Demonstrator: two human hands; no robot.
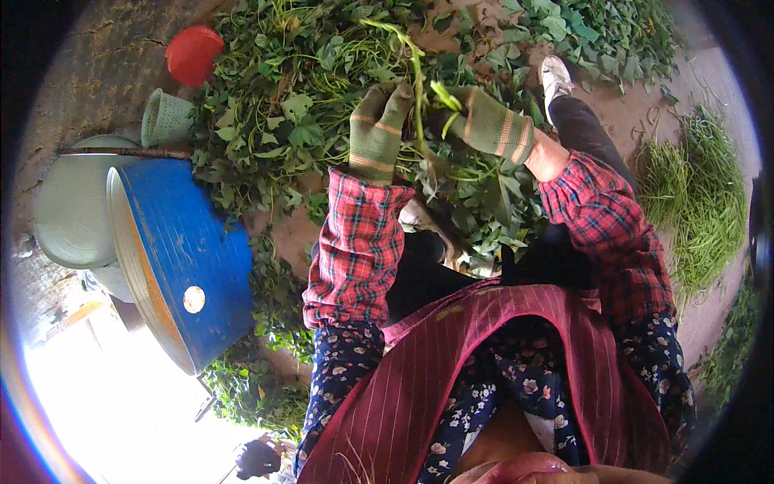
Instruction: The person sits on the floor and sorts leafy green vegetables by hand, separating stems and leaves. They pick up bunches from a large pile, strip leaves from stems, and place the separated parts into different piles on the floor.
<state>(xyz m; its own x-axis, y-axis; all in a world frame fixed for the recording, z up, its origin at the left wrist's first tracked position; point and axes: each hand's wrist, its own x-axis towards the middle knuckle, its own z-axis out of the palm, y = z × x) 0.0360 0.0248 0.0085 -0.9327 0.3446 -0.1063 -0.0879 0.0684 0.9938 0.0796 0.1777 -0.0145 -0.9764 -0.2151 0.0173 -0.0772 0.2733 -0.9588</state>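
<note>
My left hand (381, 130), in a green knit glove with orange bands, has its fingertips pinched together. A long, pale green leafy-vine stem (417, 75) runs along those fingertips and looks pinched there. To its right, my right hand (493, 126), gloved alike, is closed around short green stem pieces (445, 97) that stick out past its thumb side. Both hands hover over a heap of leafy green vines (302, 127), which spreads ahead and to the left. Some leaves (496, 193) lie below my right wrist.
A large blue tub (187, 254) lies tipped on its side at left. Beside it are a pale round basin (72, 209), a light green woven basket (166, 118) and a red container (195, 55). Stripped green stems (695, 193) are piled at right; more leafy vines (604, 36) lie far right.
</note>
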